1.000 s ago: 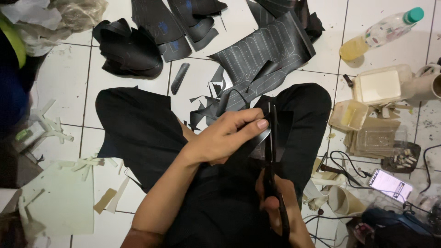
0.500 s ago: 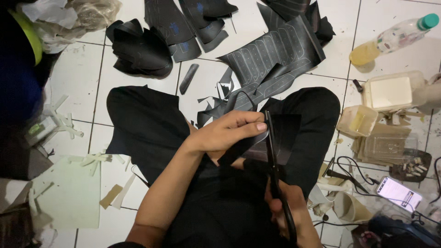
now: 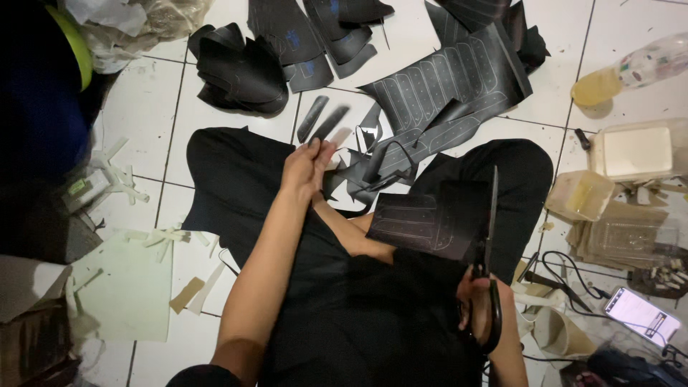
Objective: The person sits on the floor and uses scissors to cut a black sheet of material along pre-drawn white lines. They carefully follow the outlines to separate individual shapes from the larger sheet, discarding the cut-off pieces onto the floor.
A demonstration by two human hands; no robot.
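Note:
My left hand [image 3: 307,163] reaches forward over my black-clad lap and pinches the near end of a narrow black cut strip [image 3: 331,124], right beside a similar strip [image 3: 311,119] lying on the white tile. My right hand [image 3: 474,299] sits low at the right, fingers through the handles of black scissors [image 3: 489,215] whose closed blades point up and away. A black sheet piece with traced outlines [image 3: 428,223] rests on my lap just left of the blades. A larger traced black sheet [image 3: 448,89] lies on the floor ahead.
Piles of cut black shapes [image 3: 244,72] lie at the top. A plastic bottle [image 3: 631,72], plastic tubs [image 3: 634,150], a lit phone [image 3: 641,315] and cables sit at the right. Pale paper patterns [image 3: 132,283] and scraps lie at the left, beside another person's dark sleeve [image 3: 39,93].
My left hand let go of the sheet by the scissors and moved forward and left with a cut strip. The scissors finished the cut and the blades closed.

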